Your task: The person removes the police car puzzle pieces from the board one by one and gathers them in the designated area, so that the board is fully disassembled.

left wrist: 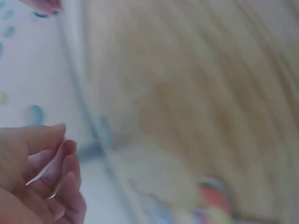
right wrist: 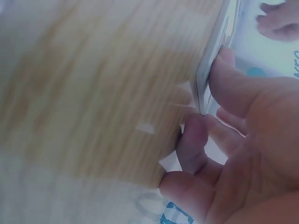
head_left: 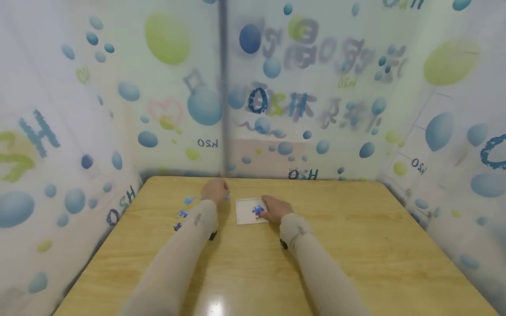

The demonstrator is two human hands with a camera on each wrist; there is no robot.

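A white square puzzle tray [head_left: 244, 213] lies on the table, with joined blue and multicoloured jigsaw pieces [head_left: 258, 211] in its right part. My right hand [head_left: 278, 208] holds the tray by its right side. In the right wrist view, the thumb [right wrist: 229, 84] presses on the tray's edge [right wrist: 204, 77] and the fingers lie around its corner. Left of the tray, my left hand [head_left: 215, 191] hovers over the table beside a blue piece [head_left: 227, 197]. Its fingers [left wrist: 70, 163] are loosely bent, thumb near the index fingertip, with nothing visible between them.
Loose jigsaw pieces lie to the left: a light blue one [head_left: 189, 200], a blue-purple one [head_left: 183, 213] and a dark one [head_left: 177, 226]. The wooden table [head_left: 356, 228] meets patterned curtains [head_left: 340, 145] at its back and sides.
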